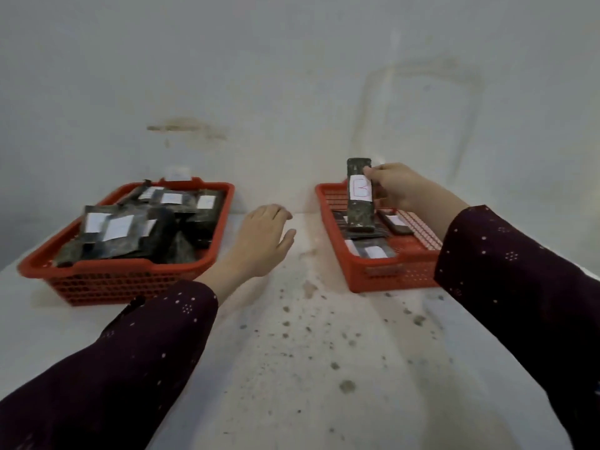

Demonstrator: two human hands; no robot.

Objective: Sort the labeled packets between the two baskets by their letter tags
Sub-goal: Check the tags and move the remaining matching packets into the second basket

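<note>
Two red plastic baskets stand on a white table. The left basket (126,280) is piled with several dark packets (130,232) bearing white tags. The right basket (389,274) holds a few packets (373,251) lying flat. My right hand (399,190) grips a dark packet (358,209) upright over the right basket; its white tag shows a red letter B. My left hand (263,235) hovers between the baskets, fingers apart, holding nothing.
A stained white wall (292,92) rises right behind the baskets. The table surface (308,352) in front is speckled with dark spots. A small white label (177,173) stands behind the left basket.
</note>
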